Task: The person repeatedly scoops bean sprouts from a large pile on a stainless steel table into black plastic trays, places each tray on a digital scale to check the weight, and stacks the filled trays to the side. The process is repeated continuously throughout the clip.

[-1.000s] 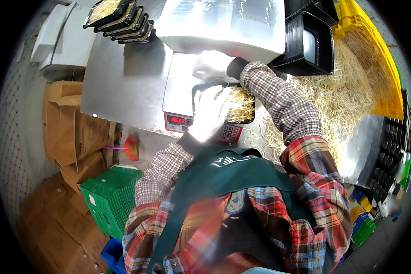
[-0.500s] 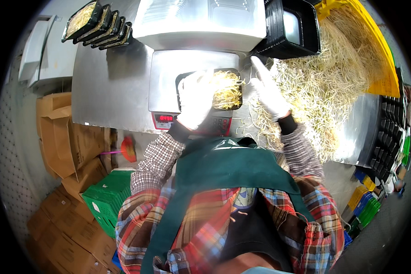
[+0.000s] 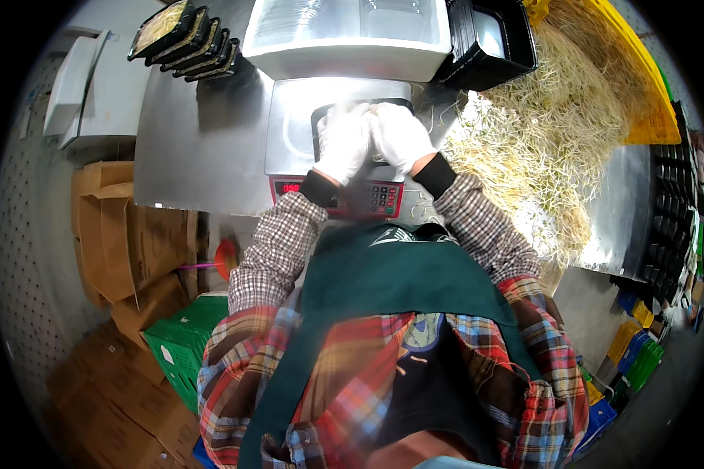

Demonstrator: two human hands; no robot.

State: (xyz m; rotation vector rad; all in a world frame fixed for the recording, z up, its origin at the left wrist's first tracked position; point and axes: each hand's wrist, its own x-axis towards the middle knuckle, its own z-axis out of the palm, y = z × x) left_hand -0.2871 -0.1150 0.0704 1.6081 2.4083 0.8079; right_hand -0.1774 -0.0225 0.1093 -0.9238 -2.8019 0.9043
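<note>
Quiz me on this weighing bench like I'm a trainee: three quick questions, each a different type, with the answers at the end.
1. True or false: the gloved left hand and right hand are both over the black tray on the scale.
2. What is heaped to the right of the scale?
A. Cardboard boxes
B. Pale sprouts
C. Filled trays
3. Fill in the colour: the crate edging the sprout heap is ____.

Key: 1. True; 2. B; 3. Yellow

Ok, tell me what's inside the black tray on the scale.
Only dark edges of the black tray show on the scale. The gloved left hand and right hand cover most of its inside, so whatever lies beneath them can't be made out.
</note>
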